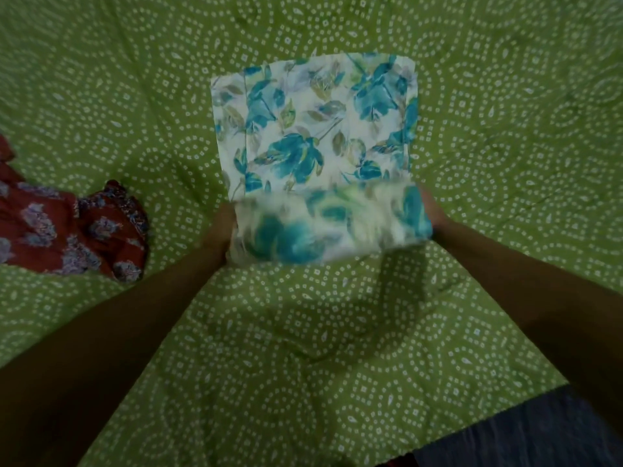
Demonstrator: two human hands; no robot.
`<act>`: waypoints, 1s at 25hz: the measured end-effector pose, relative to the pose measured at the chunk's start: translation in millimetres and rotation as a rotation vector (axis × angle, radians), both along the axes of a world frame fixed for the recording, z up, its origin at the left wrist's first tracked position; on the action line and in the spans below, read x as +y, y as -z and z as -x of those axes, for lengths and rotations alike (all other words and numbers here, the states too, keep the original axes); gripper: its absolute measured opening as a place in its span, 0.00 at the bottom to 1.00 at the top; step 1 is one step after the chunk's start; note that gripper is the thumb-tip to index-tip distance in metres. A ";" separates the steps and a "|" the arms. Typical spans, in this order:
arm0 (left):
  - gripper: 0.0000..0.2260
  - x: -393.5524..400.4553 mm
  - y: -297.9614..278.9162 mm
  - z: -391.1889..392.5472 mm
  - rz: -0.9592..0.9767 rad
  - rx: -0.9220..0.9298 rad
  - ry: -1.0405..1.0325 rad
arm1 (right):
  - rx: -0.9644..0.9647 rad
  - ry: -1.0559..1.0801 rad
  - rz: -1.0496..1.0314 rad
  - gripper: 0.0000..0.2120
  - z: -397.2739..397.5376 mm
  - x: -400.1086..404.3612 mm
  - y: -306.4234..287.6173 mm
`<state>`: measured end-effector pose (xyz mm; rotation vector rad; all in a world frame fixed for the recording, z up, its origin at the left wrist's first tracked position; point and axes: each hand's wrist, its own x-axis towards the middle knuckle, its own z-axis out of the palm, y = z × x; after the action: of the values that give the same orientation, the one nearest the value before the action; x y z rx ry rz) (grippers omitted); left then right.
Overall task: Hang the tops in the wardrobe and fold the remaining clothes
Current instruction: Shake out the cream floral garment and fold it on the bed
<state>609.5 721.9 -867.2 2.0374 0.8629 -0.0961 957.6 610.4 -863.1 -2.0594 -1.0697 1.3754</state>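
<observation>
While gripped both ends, floral garment (313, 129) half-folded on bedspread (337, 332).

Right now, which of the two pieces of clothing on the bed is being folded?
The white one with teal flowers, in the middle; the left hand and right hand lift its near edge. The red flowered one lies crumpled, untouched.

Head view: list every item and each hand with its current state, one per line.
White cotton garment with teal flowers: partly folded, near edge lifted.
Red floral garment: crumpled, unfolded.
Green dotted bedsheet: spread flat.
Left hand: grips garment's left edge.
Right hand: grips right edge.
</observation>
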 end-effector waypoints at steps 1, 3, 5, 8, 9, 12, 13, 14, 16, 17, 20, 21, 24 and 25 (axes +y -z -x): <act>0.29 11.0 2.7 -3.3 0.112 0.021 -0.123 | 0.037 0.111 0.031 0.09 -3.2 13.8 -6.4; 0.29 31.6 1.1 -19.5 0.446 -0.023 -0.457 | 0.215 0.265 0.059 0.14 -7.1 40.4 -17.4; 0.24 44.4 -15.3 -47.6 0.697 -0.131 -0.741 | 0.266 0.318 0.056 0.21 -3.1 56.8 -18.9; 0.26 51.1 -20.7 -67.5 0.857 -0.266 -0.855 | 0.365 0.470 0.148 0.21 5.1 57.6 -25.5; 0.27 51.2 -25.0 -67.9 0.899 -0.310 -0.863 | 0.362 0.490 0.138 0.20 7.2 55.4 -27.2; 0.24 44.0 -32.5 -53.6 0.877 -0.269 -0.883 | 0.235 0.474 0.078 0.20 14.4 36.0 -33.1; 0.17 32.1 -39.7 -47.8 0.779 -0.176 -0.848 | 0.189 0.445 0.075 0.19 19.8 22.0 -36.3; 0.11 15.0 -42.2 -38.7 0.666 -0.082 -0.798 | 0.161 0.410 0.116 0.17 24.6 5.7 -37.4; 0.07 -32.9 -52.3 -14.2 0.655 0.072 -0.716 | 0.167 0.316 0.262 0.11 34.1 -39.6 -42.1; 0.08 -58.6 -58.4 0.1 0.724 0.115 -0.688 | 0.189 0.259 0.339 0.08 39.7 -64.8 -46.2; 0.10 -101.4 -76.4 18.9 0.889 0.056 -0.761 | 0.271 0.281 0.354 0.08 57.5 -107.1 -61.0; 0.08 -96.0 -80.7 15.5 0.918 0.007 -0.897 | 0.280 0.378 0.287 0.12 59.1 -105.5 -61.4; 0.07 -59.1 -81.4 -3.2 0.862 -0.156 -1.103 | 0.315 0.478 0.085 0.23 57.4 -69.2 -60.8; 0.10 -46.3 -80.9 -12.0 0.834 -0.217 -1.088 | 0.340 0.454 0.035 0.23 57.6 -54.3 -59.8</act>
<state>621.4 675.6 -786.3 0.6422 1.3752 0.3162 900.0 556.1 -803.3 -1.8485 -0.4071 1.4327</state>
